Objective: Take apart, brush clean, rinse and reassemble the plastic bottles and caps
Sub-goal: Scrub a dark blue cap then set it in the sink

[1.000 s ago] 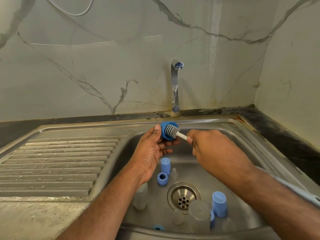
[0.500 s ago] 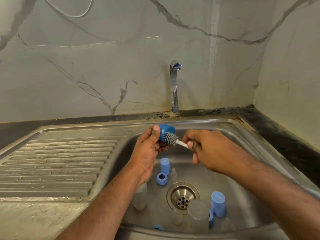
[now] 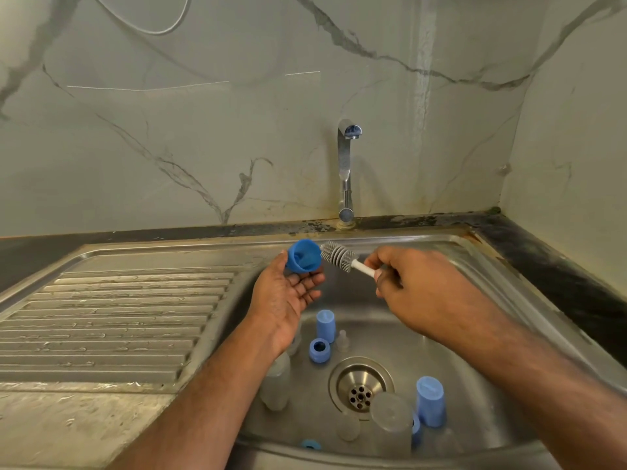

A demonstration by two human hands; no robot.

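My left hand (image 3: 286, 293) holds a blue cap (image 3: 303, 256) at the fingertips, its open mouth facing right, above the sink basin. My right hand (image 3: 412, 283) grips the white handle of a grey bristle brush (image 3: 337, 256). The brush head sits just outside the cap's mouth, at its right rim. Down in the basin lie a blue cap (image 3: 325, 325), a blue ring (image 3: 319, 349), a small clear teat (image 3: 342, 340), another blue cap (image 3: 430, 405) and clear plastic bottles (image 3: 276, 385) (image 3: 390, 422).
The steel sink (image 3: 492, 300) has a round drain (image 3: 360, 388) at its middle and a ribbed draining board (image 3: 112, 320) on the left. A chrome tap (image 3: 346, 171) stands behind the basin, with no water running. Marble walls close the back and right.
The brush head has come out of the blue cap and now sits at its rim. My left hand has turned the cap and opened its lower fingers.
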